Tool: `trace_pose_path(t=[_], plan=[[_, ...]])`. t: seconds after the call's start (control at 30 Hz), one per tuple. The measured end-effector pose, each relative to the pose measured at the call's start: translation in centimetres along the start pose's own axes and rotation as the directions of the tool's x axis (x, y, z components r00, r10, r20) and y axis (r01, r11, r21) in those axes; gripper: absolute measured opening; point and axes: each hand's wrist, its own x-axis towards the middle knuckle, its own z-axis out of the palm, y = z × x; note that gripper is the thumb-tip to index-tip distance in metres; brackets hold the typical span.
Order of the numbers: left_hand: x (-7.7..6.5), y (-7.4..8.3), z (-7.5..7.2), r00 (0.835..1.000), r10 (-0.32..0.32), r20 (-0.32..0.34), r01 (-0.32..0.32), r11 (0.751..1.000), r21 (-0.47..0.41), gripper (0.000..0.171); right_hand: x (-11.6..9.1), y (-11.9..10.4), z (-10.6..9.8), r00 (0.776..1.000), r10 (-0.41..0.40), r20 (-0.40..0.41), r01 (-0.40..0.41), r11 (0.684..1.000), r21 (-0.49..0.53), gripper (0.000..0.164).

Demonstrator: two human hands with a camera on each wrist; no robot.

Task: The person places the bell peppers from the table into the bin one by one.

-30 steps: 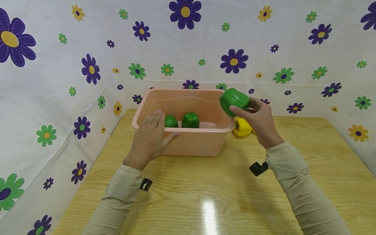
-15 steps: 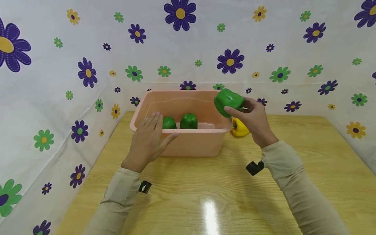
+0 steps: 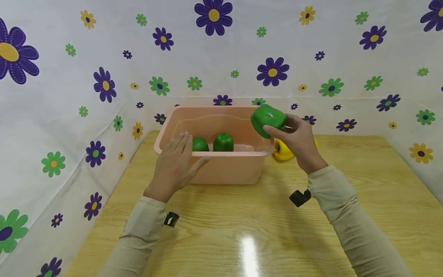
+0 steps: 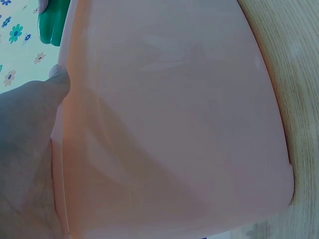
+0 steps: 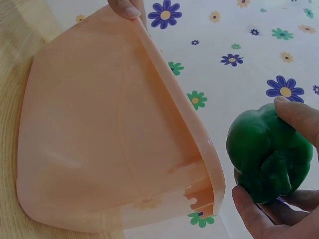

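No text, label, brand, number or sign can be read. In the head view, a small pale shape is seen on the black wrist device (image 3: pixel 175 218) beside the left sleeve (image 3: pixel 143 227), on the near side of the pink bin (image 3: pixel 226 169) and toward its left end; whether it is a printed mark or a gap cannot be told.

Green pepper (image 3: pixel 267 118), peach basin (image 3: pixel 228 168), yellow pepper (image 3: pixel 283 151), flower-patterned white backdrop (image 3: pixel 235 50)
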Motion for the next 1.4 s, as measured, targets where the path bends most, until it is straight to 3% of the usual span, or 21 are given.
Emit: trace_pose_path(t=[0.5,1.1,1.4], plan=[[0.2,-0.2,0.3,1.0,0.0,0.001,0.0,1.0,0.029,0.093,-0.1,-0.2,0.0,0.999,-0.046,0.013,0.046,0.999,0.007,0.074],[0.2,-0.3,0.4,1.0,0.012,0.0,-0.012,1.0,0.022,0.094,-0.1,-0.2,-0.7,0.999,0.024,-0.045,-0.025,0.999,-0.031,0.081],[0.2,-0.3,0.3,1.0,0.009,0.003,-0.009,1.0,0.023,0.093,-0.2,0.0,-1.9,0.997,0.001,-0.074,-0.003,0.999,-0.037,0.079]])
